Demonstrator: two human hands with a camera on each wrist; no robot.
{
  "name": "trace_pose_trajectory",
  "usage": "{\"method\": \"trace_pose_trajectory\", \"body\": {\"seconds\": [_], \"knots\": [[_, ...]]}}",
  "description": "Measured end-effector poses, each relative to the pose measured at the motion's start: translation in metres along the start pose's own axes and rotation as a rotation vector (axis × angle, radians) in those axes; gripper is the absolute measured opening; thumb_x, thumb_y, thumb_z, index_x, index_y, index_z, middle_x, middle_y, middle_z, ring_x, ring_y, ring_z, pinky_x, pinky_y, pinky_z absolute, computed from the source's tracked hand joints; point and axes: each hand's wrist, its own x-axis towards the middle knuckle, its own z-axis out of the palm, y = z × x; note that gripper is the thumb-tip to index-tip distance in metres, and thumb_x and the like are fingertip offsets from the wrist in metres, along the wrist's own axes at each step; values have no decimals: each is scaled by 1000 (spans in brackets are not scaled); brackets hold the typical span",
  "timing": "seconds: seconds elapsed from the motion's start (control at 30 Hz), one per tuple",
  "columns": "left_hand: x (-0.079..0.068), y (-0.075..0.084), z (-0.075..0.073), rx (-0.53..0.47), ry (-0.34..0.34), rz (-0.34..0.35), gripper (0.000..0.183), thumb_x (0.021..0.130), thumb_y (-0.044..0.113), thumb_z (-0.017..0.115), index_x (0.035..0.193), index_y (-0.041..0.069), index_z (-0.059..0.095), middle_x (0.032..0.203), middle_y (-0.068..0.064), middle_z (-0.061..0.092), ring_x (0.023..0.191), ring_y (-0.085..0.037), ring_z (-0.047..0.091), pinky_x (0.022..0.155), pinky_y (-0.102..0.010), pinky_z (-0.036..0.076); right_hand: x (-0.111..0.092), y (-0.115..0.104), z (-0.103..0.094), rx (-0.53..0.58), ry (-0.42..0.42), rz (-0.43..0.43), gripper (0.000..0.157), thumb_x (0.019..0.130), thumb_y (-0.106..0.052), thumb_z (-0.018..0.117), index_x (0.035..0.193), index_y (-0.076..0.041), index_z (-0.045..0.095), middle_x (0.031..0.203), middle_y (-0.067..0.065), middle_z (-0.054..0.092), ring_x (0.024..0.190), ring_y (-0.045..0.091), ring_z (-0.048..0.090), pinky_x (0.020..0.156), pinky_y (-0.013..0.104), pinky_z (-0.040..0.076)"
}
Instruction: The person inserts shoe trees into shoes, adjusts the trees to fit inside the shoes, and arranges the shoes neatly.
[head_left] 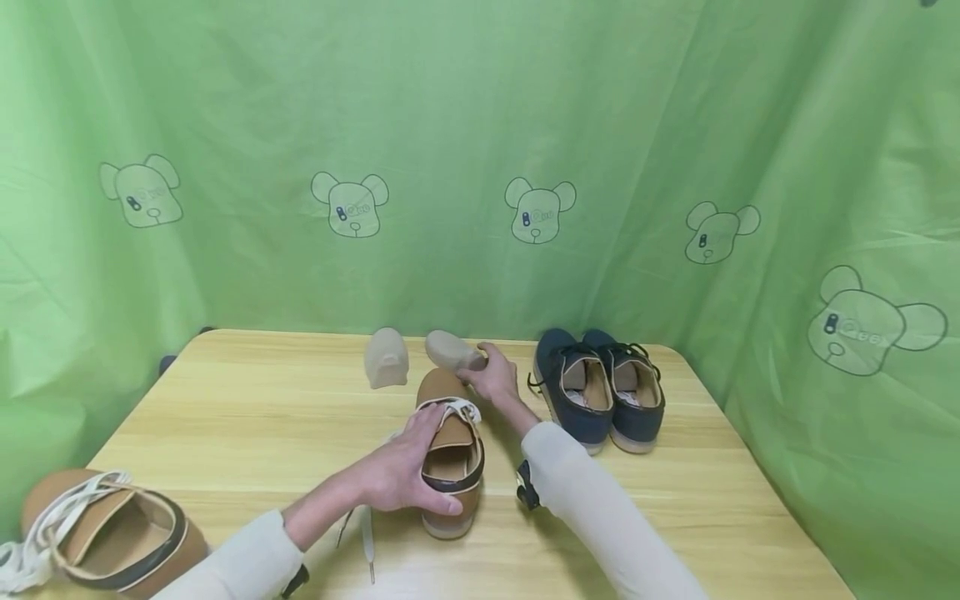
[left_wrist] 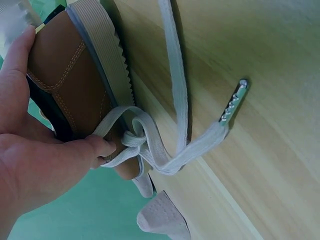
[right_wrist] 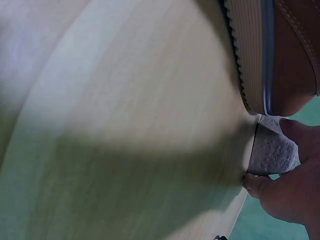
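A brown lace-up shoe (head_left: pixel 441 384) with white laces stands mid-table, toe toward the back. My left hand (head_left: pixel 397 468) grips it from the left, with the thumb across the heel end and the fingers at the laces. In the left wrist view a loose white lace (left_wrist: pixel 179 85) trails over the wood. Just beyond the shoe's toe, my right hand (head_left: pixel 495 379) pinches the near end of a beige molded shoe insert (head_left: pixel 448 348). The right wrist view has the fingers on either side of this insert (right_wrist: pixel 272 151). A matching insert (head_left: pixel 387 357) lies to its left, untouched.
Another brown shoe (head_left: pixel 180 546) with white laces sits at the table's front left. Two dark blue shoes (head_left: pixel 558 375) stand side by side at the back right. Green curtain (head_left: pixel 450 100) encloses the wooden table (head_left: pixel 247 400) behind and at the sides.
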Motion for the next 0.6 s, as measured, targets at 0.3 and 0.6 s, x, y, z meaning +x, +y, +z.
{"method": "trace_pose_trajectory", "body": {"seconds": [0.3, 0.6], "knots": [[-1, 0, 1, -13, 2, 1, 135, 69, 55, 89, 162, 2, 7, 168, -25, 11, 156, -36, 11, 122, -60, 22, 1, 4, 2, -50, 47, -38, 60, 83, -33, 83, 135, -12, 62, 132, 15, 68, 123, 39, 59, 104, 50, 49], [-1, 1, 1, -9, 10, -11, 135, 69, 55, 89, 162, 2, 7, 168, -24, 11, 156, -35, 12, 122, -61, 22, 2, 11, -4, -75, 77, -64, 55, 84, -29, 77, 135, -14, 63, 128, 14, 70, 117, 37, 64, 99, 47, 53]]}}
